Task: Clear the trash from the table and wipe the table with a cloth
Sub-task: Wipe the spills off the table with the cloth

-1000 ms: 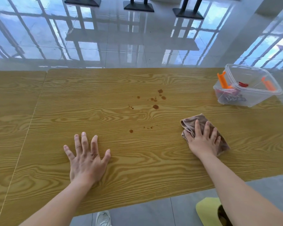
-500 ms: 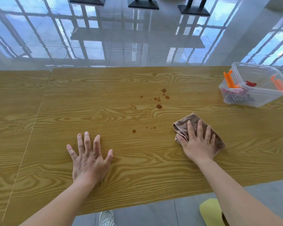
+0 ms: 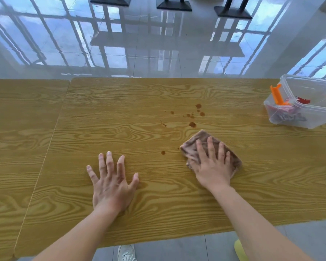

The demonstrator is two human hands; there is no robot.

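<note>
A brown cloth lies flat on the wooden table, and my right hand presses down on it with fingers spread. Brown drops of a spill dot the wood just beyond and left of the cloth; one lone drop sits near its left edge. My left hand rests palm down on bare wood, fingers apart, holding nothing. At the far right stands a clear plastic bin with orange clips and wrappers inside.
A second table of the same wood abuts on the left, with a thin seam between. Shiny tiled floor and black table bases lie beyond the far edge. A white shoe and a yellow object show below the near edge.
My right hand has slid the cloth left and a little away from me, close to the spill. The left hand has stayed flat in place. The view has shifted left.
</note>
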